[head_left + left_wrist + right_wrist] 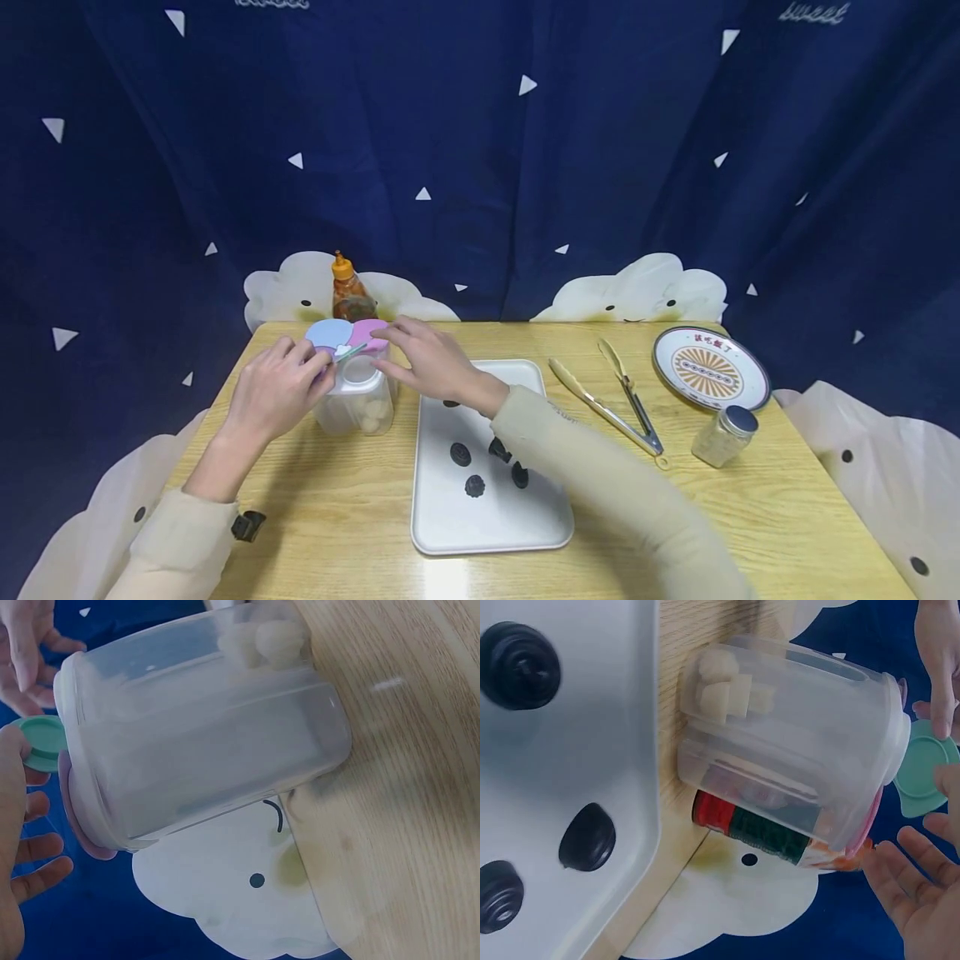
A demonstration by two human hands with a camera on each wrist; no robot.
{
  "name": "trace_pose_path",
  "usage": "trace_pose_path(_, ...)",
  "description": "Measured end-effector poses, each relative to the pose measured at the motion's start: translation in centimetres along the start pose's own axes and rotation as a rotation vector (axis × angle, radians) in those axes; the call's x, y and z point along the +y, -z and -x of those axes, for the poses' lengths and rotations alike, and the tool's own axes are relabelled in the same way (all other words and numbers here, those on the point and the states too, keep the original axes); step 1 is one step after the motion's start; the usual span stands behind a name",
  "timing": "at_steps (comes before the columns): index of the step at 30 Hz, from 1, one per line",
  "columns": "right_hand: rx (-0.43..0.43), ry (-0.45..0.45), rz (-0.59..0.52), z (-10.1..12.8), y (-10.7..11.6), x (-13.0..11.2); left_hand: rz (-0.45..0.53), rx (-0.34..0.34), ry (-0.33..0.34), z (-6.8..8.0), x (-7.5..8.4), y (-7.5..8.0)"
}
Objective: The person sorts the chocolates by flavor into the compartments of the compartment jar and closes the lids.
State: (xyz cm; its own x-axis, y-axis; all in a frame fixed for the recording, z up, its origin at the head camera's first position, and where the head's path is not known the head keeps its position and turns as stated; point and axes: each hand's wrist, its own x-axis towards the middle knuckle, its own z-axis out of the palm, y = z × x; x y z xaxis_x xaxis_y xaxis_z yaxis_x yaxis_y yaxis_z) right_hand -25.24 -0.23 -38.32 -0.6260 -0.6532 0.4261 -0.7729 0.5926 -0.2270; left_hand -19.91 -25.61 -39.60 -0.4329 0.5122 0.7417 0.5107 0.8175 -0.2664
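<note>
A clear plastic storage container (348,412) with round lids stands at the table's back left. Pale chunks (724,690) lie in one compartment. My left hand (277,387) pinches a green lid (922,769), tilted up from the compartment's round opening (362,370). The blue lid (330,332), pink lid (369,333) and a partly hidden purple lid (82,814) lie flat on the other compartments. My right hand (427,358) hovers at the container's right side, fingers spread, holding nothing. Its fingertips are close to the pink lid; I cannot tell whether they touch.
A white tray (491,525) with several dark moulded pieces (475,486) lies under my right forearm. Farther right are tongs (611,412), a decorated plate (711,368) and a small lidded jar (723,437). An orange-capped sauce bottle (349,292) stands behind the container.
</note>
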Motion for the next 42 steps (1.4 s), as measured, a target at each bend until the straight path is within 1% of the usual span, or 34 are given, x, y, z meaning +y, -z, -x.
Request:
trace_pose_path(4,0.002,0.016,-0.008,-0.8,-0.3,-0.4,0.006,0.012,0.001,0.1,0.0,-0.1)
trace_pose_path(9,-0.019,0.018,-0.021,-1.2,-0.3,-0.5,0.012,0.013,0.008,0.0,0.2,0.0)
trace_pose_path(11,-0.026,0.017,-0.020,-1.1,-0.3,-0.5,0.020,0.007,0.014,0.0,0.3,0.0)
trace_pose_path(17,-0.029,0.013,-0.020,-0.6,-0.4,-0.3,0.086,-0.029,0.075,0.4,0.9,0.0)
trace_pose_path(20,-0.038,0.017,-0.027,-0.2,-0.6,-0.2,0.097,-0.038,0.086,0.7,1.3,-0.1)
trace_pose_path(26,-0.048,0.038,-0.028,0.3,-1.0,0.0,0.081,-0.028,0.094,1.2,1.8,-0.4)
trace_pose_path(32,-0.043,0.054,-0.022,0.6,-1.4,0.1,0.097,0.002,0.099,1.6,2.3,-0.5)
trace_pose_path(38,-0.069,0.031,-0.029,0.7,-1.4,-0.1,0.118,-0.001,0.138,1.7,2.7,-0.7)
trace_pose_path(42,-0.094,0.027,0.003,0.6,-1.3,-0.3,0.131,-0.007,0.166,1.8,2.9,-0.7)
